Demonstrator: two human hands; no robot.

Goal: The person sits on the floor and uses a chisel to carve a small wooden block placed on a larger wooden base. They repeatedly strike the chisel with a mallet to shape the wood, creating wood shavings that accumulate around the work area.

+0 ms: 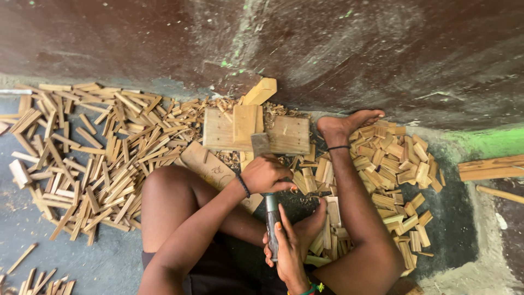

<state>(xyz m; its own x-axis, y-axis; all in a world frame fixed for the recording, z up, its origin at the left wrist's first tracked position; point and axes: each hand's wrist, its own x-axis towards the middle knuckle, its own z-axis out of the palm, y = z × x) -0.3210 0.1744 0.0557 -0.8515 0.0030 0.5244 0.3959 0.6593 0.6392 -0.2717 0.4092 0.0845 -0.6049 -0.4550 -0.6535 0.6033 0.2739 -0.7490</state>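
Clamped around the grey handle of a chopping blade point(271, 216), your right hand point(289, 246) grips low, while your left hand point(265, 175) is closed over the same tool higher up, just below its flat metal head, which rests on an upright wood slat point(245, 123). That slat stands against one wooden block point(286, 134) at twelve o'clock from your hands. One longer plank point(204, 164) lies flat at ten o'clock, beside your left knee. Two heaps of cut wood pieces flank you: thin sticks point(98, 158) spread at nine o'clock, shorter chunks point(393, 169) at three o'clock, both too many to count. Your one visible bare foot point(349, 123) rests at one o'clock, touching the chunks.
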